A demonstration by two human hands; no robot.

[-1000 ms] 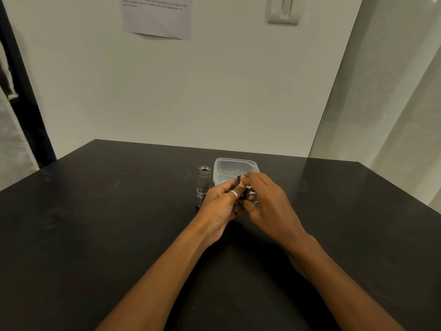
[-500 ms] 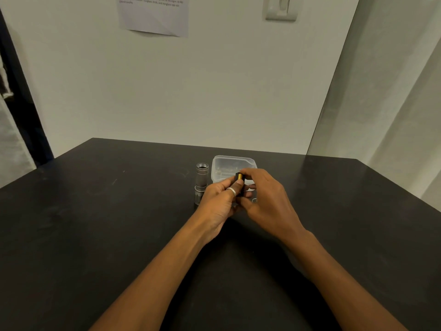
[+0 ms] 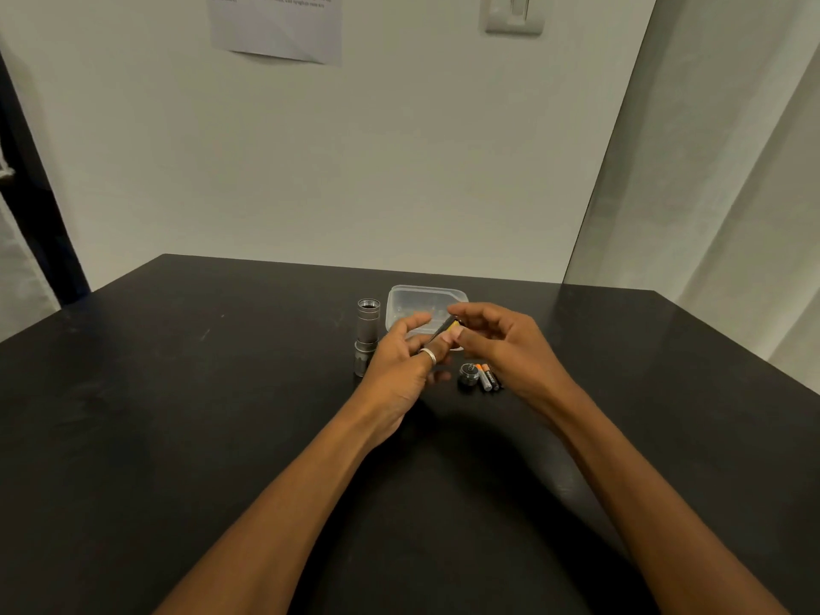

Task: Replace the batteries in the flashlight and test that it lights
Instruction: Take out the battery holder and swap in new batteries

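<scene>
The grey flashlight body (image 3: 367, 335) stands upright on the black table (image 3: 177, 392), its open end up. Just right of it, my left hand (image 3: 399, 370), with a ring on one finger, and my right hand (image 3: 506, 348) meet over the table. Between them is a small dark battery with a yellow band (image 3: 446, 327), tilted. Its lower end rests in my left fingers and my right fingertips pinch its upper end. The tail cap with its spring (image 3: 467, 375) lies on the table below my right hand. Two loose batteries (image 3: 487, 378) lie beside it.
A clear plastic container (image 3: 426, 297) sits behind my hands, close to the flashlight body. The table ends at a white wall at the back. A paper sheet (image 3: 275, 28) and a wall switch (image 3: 514, 13) hang on that wall.
My hands have drawn slightly apart and my fingers have loosened. The tail cap and the loose batteries on the table have come into sight. The dark battery now tilts between my fingertips.
</scene>
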